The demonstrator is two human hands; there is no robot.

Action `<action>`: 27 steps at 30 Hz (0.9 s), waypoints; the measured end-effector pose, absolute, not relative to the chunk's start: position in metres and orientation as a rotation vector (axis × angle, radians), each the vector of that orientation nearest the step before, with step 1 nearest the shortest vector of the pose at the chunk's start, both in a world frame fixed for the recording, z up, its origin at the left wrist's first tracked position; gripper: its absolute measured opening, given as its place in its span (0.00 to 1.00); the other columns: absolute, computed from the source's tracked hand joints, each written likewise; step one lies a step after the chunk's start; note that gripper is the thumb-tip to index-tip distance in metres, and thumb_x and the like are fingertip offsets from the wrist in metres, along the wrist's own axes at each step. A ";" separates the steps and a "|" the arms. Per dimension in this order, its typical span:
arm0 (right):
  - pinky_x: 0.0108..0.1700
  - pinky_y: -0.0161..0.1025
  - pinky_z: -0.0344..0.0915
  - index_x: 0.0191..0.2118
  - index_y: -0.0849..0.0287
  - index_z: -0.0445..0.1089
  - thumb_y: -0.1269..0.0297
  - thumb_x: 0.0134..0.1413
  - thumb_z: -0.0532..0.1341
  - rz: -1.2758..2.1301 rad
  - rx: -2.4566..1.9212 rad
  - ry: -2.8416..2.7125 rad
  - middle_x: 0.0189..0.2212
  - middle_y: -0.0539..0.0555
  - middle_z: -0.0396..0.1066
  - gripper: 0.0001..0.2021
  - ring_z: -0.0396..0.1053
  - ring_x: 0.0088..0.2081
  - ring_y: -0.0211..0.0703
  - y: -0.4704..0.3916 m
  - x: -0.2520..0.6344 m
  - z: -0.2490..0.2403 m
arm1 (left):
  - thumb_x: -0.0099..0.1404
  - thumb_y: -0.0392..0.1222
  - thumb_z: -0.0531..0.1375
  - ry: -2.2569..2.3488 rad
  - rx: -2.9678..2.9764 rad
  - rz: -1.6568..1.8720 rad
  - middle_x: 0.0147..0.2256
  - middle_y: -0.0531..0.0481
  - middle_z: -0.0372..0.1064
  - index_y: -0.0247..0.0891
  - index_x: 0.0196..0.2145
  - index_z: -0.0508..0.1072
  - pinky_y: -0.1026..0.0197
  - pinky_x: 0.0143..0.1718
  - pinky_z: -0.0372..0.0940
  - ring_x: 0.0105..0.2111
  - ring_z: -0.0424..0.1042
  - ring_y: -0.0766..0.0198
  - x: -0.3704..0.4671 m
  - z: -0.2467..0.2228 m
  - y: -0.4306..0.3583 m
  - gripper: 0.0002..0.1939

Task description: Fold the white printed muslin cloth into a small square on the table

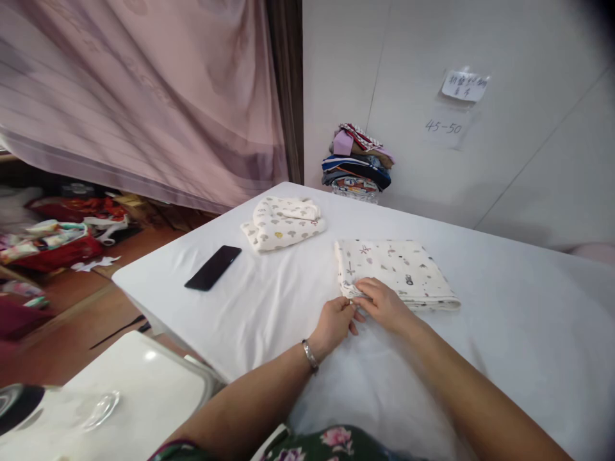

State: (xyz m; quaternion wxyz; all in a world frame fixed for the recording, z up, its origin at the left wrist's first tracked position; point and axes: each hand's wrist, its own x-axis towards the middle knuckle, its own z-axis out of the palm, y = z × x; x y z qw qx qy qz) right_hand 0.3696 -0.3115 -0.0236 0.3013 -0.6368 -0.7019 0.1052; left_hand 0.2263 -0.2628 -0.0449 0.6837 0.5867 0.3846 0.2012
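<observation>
A white cloth (pixel 394 269) with small printed figures lies folded into a flat rectangle on the white-covered table. At its near left corner, my left hand (pixel 336 323) pinches the edge between thumb and fingers. My right hand (pixel 382 304) rests right beside it, its fingers closed on the same corner from above. The two hands nearly touch, and the fingertips partly hide the bunched fabric there. Farther back to the left sits a second folded cloth (pixel 288 224), cream with grey and yellow mushroom-like prints, touched by neither hand.
A black phone (pixel 213 267) lies on the table's left side. Behind the far edge, a stack of folded clothes (pixel 358 160) stands by the wall. A white chair or stool (pixel 144 378) is at the lower left. Pink curtain (pixel 192 96) hangs at the left.
</observation>
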 end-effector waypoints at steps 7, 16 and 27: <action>0.36 0.36 0.61 0.30 0.57 0.60 0.64 0.60 0.49 0.221 -1.582 -1.641 0.30 0.51 0.63 0.09 0.62 0.32 0.39 -0.312 0.373 -0.031 | 0.54 0.46 0.58 0.793 0.961 0.388 0.24 0.49 0.70 0.34 0.25 0.64 0.69 0.15 0.47 0.15 0.61 0.74 0.218 -0.030 -0.265 0.11; 0.39 0.41 0.61 0.35 0.58 0.63 0.63 0.62 0.47 0.032 -1.575 -2.020 0.34 0.56 0.66 0.10 0.62 0.36 0.44 -0.317 0.368 -0.026 | 0.55 0.45 0.56 0.816 1.082 0.478 0.21 0.51 0.68 0.34 0.25 0.65 0.67 0.15 0.49 0.14 0.60 0.73 0.218 -0.034 -0.266 0.10; 0.43 0.44 0.62 0.42 0.60 0.65 0.66 0.60 0.49 0.000 -1.555 -2.072 0.39 0.59 0.67 0.10 0.64 0.42 0.46 -0.323 0.362 -0.028 | 0.51 0.62 0.57 0.870 1.058 0.369 0.16 0.54 0.63 0.35 0.24 0.63 0.67 0.16 0.48 0.13 0.59 0.71 0.221 -0.030 -0.253 0.24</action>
